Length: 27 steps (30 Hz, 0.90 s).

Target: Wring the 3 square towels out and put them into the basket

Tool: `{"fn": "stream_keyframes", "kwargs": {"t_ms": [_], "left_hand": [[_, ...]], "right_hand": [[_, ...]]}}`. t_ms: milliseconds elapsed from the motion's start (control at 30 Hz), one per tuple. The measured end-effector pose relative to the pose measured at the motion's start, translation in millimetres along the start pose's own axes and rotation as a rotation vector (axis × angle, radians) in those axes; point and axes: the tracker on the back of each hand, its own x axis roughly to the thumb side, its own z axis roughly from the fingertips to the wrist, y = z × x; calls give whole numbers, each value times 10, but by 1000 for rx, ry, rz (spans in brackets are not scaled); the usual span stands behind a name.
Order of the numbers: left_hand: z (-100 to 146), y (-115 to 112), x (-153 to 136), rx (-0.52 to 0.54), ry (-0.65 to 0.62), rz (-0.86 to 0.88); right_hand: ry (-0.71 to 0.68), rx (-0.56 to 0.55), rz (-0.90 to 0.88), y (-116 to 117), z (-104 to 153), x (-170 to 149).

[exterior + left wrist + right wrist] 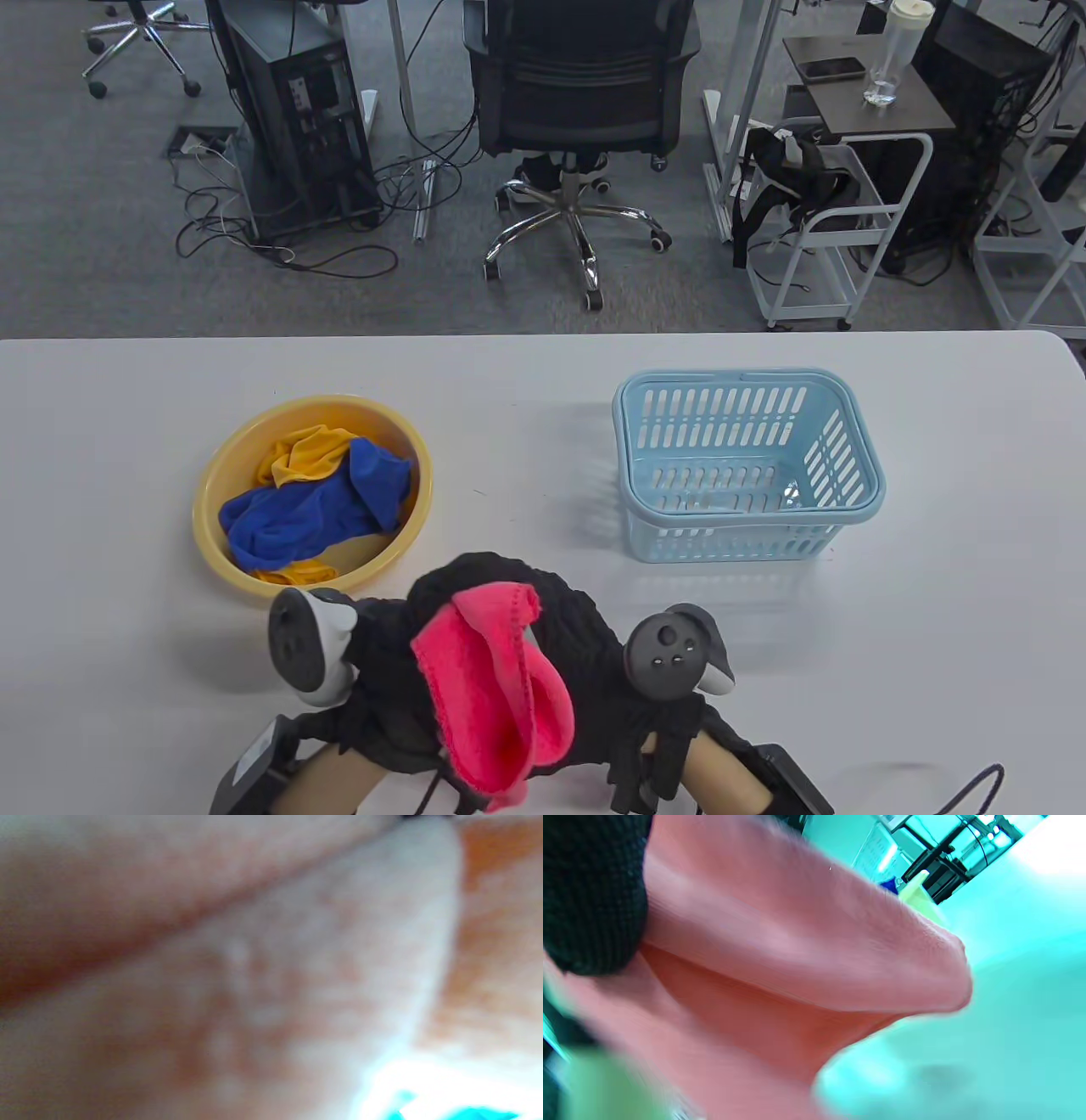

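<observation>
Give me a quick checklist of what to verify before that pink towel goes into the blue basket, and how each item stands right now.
1. Pink towel held: ok, both the left hand and the right hand grip it above the table.
2. Towel wrung out: cannot tell; the cloth hangs loosely folded, and wetness does not show.
3. Blue basket ready: ok, it stands upright with nothing inside.
4. Way to the basket: ok, bare white table lies between.
5. Towels left: not ok, the blue towel and yellow towel lie in the yellow basin.
</observation>
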Motion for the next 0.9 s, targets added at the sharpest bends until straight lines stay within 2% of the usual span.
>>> {"fn": "stream_keyframes", "kwargs": {"t_ms": [33,100,167,233,267,300,400,467,533,600,667,767,900], "left_hand": [[-5,-94,-2,-13,-12,21],[-3,-104,70,-37,-43,-28],[42,64,184,-8,-42,-123],[103,298,261,85,-22,-194],[162,475,266,106,19,-223],[233,616,231,83,44,-234],[426,894,-31,138,141,-174],[547,1006,-371,132,291,-43],[669,1005,-825,12,451,171],[794,912,-1146,-76,604,365],[918,799,-1374,-143,723,437],[1030,621,-1544,-322,822,478],[1009,538,-1472,-568,870,444]], "right_hand": [[-22,-28,-7,50,-9,-14],[-30,-48,-105,107,13,-63],[-24,-61,-187,84,61,-136],[-11,-86,-235,-12,107,-197],[-4,-157,-241,-129,148,-238],[6,-223,-214,-219,181,-250],[17,-382,-73,-392,254,-190],[19,-490,51,-452,280,-73],[-7,-558,257,-466,248,121],[-20,-552,475,-417,174,306],[-79,-536,661,-313,87,472],[-160,-494,887,-129,9,649],[-225,-445,1005,-7,18,715]]}}
